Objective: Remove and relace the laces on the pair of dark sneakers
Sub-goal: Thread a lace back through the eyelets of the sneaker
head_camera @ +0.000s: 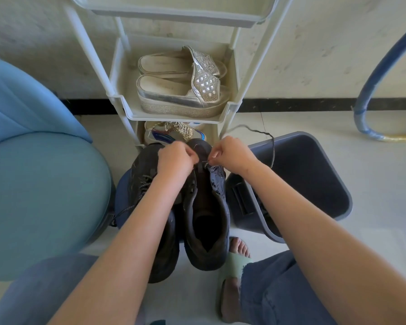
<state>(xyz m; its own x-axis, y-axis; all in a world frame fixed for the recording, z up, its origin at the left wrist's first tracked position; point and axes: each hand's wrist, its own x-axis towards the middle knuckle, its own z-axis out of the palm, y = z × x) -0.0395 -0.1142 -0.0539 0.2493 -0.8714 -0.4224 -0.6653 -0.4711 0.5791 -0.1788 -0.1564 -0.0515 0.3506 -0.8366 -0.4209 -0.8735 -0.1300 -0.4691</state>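
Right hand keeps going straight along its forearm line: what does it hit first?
Most likely the rounded toe of the right-side dark sneaker, just past where the right hand pinches the thin dark lace. The left hand sits close beside that line; depth is unclear.

1. Two dark shoes stood side by side on the floor, toes toward a white rack (117,99): a laced sneaker (142,184) and a bare sneaker (206,221).
2. The left hand (173,160) gripped the bare sneaker's front.
3. The right hand (232,156) pinched a lace (272,151) at a front eyelet; its free end arched above a dark bin (314,184).
4. Silver slippers (180,90) sat on a rack shelf.
5. A blue seat (33,184) stood beside the laced sneaker.
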